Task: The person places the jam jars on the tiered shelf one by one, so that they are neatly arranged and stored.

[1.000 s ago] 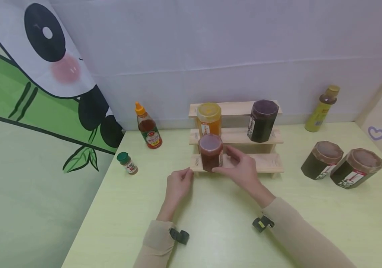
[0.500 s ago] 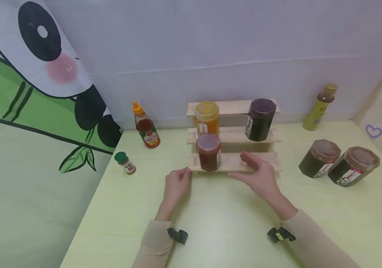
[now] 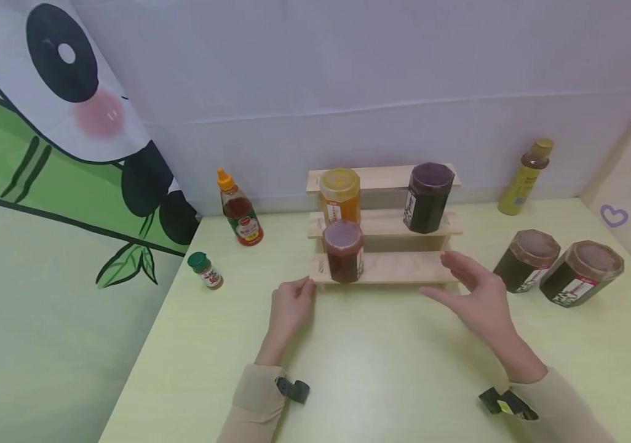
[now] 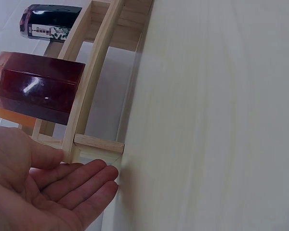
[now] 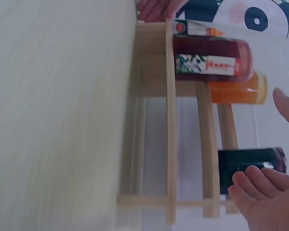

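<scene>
A three-step wooden rack (image 3: 398, 268) stands on the table. My left hand (image 3: 291, 306) holds the left end of its lowest board, the thumb tip (image 4: 55, 158) right at the board's corner and the fingers beside it. A dark red jar (image 3: 343, 253) stands at the left of that lowest board. Behind it, one step up, are an amber jar (image 3: 340, 198) on the left and a dark purple jar (image 3: 428, 200) on the right. My right hand (image 3: 484, 298) hovers in front of the rack's right end, thumb and fingers spread, with nothing between them.
Two dark jars (image 3: 527, 261) (image 3: 582, 274) stand to the right, close beyond my right hand. A yellow-labelled bottle (image 3: 519, 184) is at the back right. On the left stand an orange-capped sauce bottle (image 3: 242, 215) and a small green-capped shaker (image 3: 205, 271). A cloth wall (image 3: 304, 147) backs the table.
My right hand has let go of the dark red jar on the lowest board and moved right, toward the two dark jars. The left hand has stayed at the rack's left end.
</scene>
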{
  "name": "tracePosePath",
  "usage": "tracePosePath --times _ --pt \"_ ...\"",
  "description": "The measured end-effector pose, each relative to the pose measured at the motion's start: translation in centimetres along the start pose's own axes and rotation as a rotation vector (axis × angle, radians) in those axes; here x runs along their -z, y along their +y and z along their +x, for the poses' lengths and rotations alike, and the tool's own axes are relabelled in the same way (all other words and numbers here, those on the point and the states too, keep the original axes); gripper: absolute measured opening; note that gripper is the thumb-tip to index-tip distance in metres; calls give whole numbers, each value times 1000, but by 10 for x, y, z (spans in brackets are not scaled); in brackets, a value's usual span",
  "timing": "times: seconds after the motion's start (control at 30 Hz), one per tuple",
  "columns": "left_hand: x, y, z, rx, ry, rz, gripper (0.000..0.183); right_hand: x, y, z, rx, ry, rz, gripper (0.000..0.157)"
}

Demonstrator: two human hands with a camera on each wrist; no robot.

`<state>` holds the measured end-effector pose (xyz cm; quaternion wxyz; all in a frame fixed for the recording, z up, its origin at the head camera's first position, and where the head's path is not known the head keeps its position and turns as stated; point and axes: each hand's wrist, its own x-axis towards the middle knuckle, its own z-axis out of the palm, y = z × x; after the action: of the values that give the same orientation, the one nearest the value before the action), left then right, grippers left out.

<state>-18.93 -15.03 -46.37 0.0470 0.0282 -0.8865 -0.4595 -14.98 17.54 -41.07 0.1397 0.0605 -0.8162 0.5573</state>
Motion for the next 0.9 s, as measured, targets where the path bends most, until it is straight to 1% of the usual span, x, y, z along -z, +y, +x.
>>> tracePosePath --times 0.2,0.33,0.5,0.57,0.67,0.73,0.8,0.9 --pt "0 1 1 12 0 2 27 31 2 -3 10 104 -34 68" --pt "0 1 0 -6 2 4 27 51 7 -4 -3 164 -28 64" --pt "-1 0 -1 -37 8 -1 26 77 15 -6 -54 225 -6 63" --pt "-1 -1 -1 -40 8 -1 27 86 17 -8 -75 260 -16 63" --pt "-1 -1 -1 -41 10 1 27 96 19 -11 -129 320 -39 65" --pt "-1 -1 -1 -40 12 4 27 102 21 -12 -145 367 -62 67" --pt "0 -1 -1 -38 9 1 27 109 24 -13 -138 420 -65 66" --pt "0 -1 -1 -29 4 -1 28 119 30 -11 -86 494 -49 64"
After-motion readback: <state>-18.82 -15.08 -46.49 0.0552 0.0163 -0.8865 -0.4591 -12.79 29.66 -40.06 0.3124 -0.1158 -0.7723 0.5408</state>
